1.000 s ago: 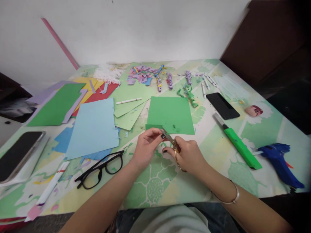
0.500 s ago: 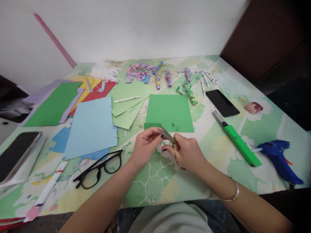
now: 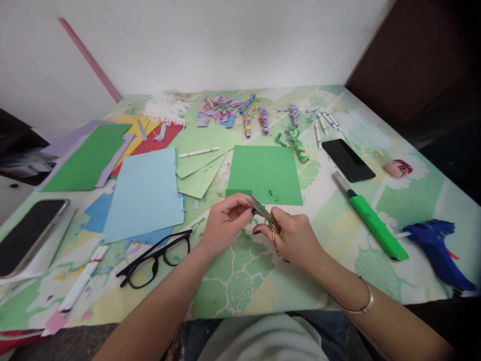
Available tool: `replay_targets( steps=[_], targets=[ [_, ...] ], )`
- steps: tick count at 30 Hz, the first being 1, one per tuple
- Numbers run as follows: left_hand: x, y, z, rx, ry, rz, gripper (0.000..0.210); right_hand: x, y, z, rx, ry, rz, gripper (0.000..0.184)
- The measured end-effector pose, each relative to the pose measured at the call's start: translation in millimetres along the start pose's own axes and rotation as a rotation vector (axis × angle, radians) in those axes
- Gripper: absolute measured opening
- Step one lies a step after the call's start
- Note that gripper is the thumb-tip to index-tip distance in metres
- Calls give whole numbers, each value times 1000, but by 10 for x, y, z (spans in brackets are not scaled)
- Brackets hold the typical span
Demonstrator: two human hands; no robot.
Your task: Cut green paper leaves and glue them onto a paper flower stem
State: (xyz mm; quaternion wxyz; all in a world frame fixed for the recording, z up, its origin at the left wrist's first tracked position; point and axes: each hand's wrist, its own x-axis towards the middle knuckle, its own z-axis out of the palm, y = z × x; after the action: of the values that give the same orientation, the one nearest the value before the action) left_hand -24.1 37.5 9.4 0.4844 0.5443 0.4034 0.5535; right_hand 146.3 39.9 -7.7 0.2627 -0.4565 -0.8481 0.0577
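In the head view my right hand (image 3: 296,235) is closed around the gold handles of a pair of scissors (image 3: 262,209), the blades pointing up and left. Their tips reach the fingertips of my left hand (image 3: 228,220), which is pinched. Whatever lies in that pinch is too small or hidden to name. Behind both hands lies a green paper sheet (image 3: 265,170), with small green scraps near its lower edge. A darker green paper strip (image 3: 239,192) shows just above my left hand; I cannot tell whether the fingers touch it.
Black glasses (image 3: 156,256), a light blue sheet (image 3: 145,193) and a phone (image 3: 32,233) are on the left. On the right lie a green cutter (image 3: 378,225), a blue glue gun (image 3: 432,248) and another phone (image 3: 349,159). Curled paper figures (image 3: 297,144) and paper scraps (image 3: 218,109) sit behind.
The view has shifted slightly, so the table items appear a little further right. Both hands keep nearly the same pose, the scissors still at my left fingertips.
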Motion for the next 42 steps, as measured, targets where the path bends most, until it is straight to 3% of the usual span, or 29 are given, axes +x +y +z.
replay_targets(
  steps=[12, 42],
  targets=[
    [48, 24, -62, 75, 19, 46, 12, 10, 5, -23, -15, -14, -20, 55],
    [57, 43, -105, 70, 35, -70, 9, 8, 28, -11, -108, -32, -25, 50]
  ],
)
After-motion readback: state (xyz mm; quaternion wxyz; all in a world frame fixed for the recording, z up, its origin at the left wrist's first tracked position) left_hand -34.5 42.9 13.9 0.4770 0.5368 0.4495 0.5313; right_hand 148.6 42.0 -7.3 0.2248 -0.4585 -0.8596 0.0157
